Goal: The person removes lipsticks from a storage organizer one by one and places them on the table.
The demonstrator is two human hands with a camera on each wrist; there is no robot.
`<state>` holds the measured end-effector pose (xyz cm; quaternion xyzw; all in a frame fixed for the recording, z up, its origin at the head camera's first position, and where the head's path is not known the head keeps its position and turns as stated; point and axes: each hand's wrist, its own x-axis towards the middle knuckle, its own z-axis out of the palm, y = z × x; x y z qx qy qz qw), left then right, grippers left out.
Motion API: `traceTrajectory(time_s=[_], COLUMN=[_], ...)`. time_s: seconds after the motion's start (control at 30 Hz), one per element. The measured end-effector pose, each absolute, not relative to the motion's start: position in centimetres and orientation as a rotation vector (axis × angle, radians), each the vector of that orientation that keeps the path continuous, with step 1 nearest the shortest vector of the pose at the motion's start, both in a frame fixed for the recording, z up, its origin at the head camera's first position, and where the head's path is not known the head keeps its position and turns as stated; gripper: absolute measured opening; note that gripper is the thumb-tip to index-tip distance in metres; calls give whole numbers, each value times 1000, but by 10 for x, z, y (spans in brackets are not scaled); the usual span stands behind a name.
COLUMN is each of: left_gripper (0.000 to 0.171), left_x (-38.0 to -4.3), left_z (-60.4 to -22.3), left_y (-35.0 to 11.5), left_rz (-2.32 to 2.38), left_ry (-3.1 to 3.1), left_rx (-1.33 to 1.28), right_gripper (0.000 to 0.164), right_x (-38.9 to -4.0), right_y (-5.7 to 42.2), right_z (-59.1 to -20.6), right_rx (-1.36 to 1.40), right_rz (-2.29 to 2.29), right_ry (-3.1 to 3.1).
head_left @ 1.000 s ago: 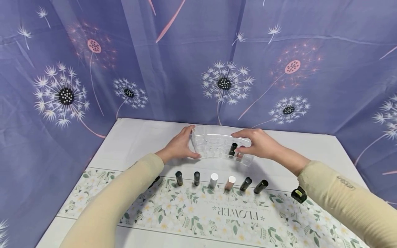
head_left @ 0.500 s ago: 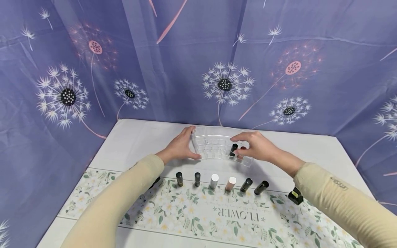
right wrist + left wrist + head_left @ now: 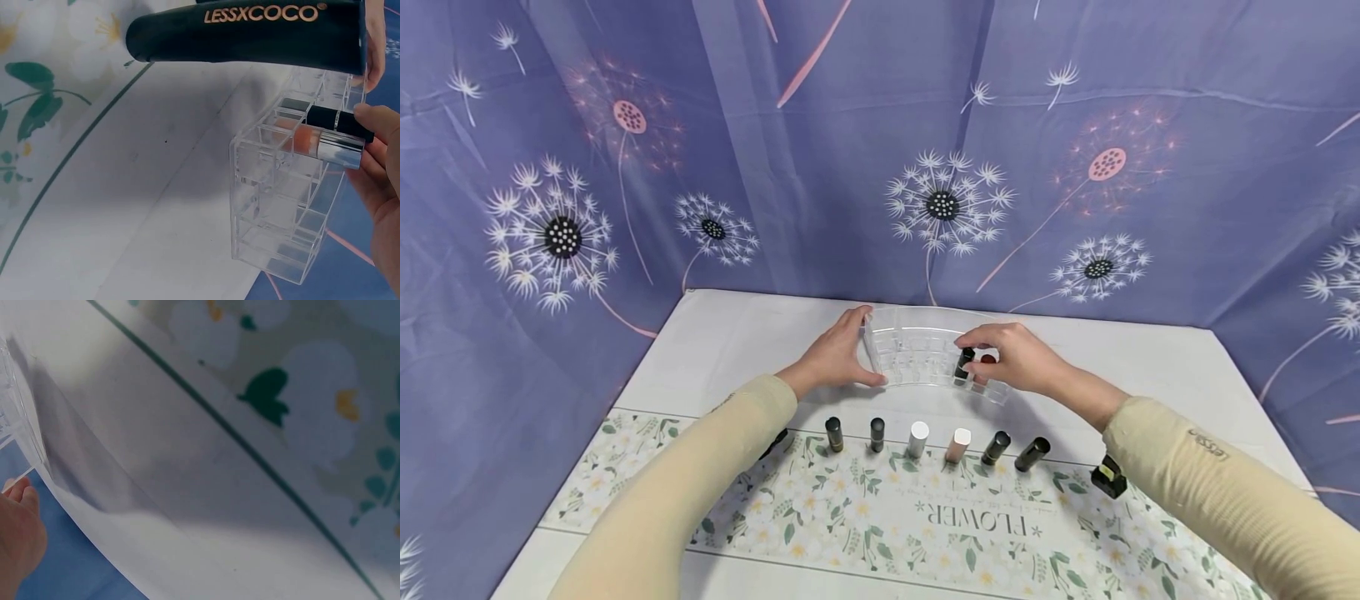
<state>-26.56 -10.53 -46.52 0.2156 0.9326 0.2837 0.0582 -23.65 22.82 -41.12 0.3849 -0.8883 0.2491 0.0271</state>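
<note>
In the head view my left hand (image 3: 835,353) grips the left end of a clear acrylic lipstick organizer (image 3: 912,343), thumb at its front corner and fingers toward the back. At the organizer's right part, my right hand (image 3: 1021,358) pinches a black lipstick (image 3: 964,365) that stands in a compartment. Beside that tube is a second lipstick (image 3: 985,372) with a dark red top; the right wrist view shows its silver end and peach-coloured section (image 3: 305,139). My thumb (image 3: 375,119) lies against the black tube there, with the other fingers partly hidden behind.
Several lipsticks stand in a row before the organizer, among them a white one (image 3: 917,439), a pinkish one (image 3: 957,447) and a black one (image 3: 1032,454) at the right end. They stand along the back edge of a floral mat (image 3: 880,533). A purple dandelion curtain (image 3: 820,167) encloses the table.
My right hand has shifted slightly left, its fingers drawing in on the black lipstick. The dark red top beside it shows more. My left hand has stayed on the organizer's end.
</note>
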Motion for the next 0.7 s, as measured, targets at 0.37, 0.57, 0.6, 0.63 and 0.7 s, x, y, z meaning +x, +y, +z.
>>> traceTrajectory(time_s=[0.37, 0.57, 0.6, 0.63, 0.7], left_gripper=[132, 132, 132, 132, 132], left_x=[-267, -267, -267, -267, -267], left_z=[-467, -466, -466, -466, -466], left_y=[-106, -105, -105, -105, -105], left_rz=[868, 871, 868, 865, 863], left_ry=[2821, 2815, 2815, 2814, 2815], left_rx=[658, 652, 650, 647, 643], right_gripper=[28, 30, 30, 30, 30], right_x=[-238, -237, -237, -237, -237], right_y=[228, 227, 227, 227, 227], right_z=[-414, -412, -412, -411, -409], right_rx=[1179, 1176, 1178, 1182, 1191], right_rz=[782, 770, 771, 771, 778], right_ry=[-2747, -2739, -2732, -2725, -2706])
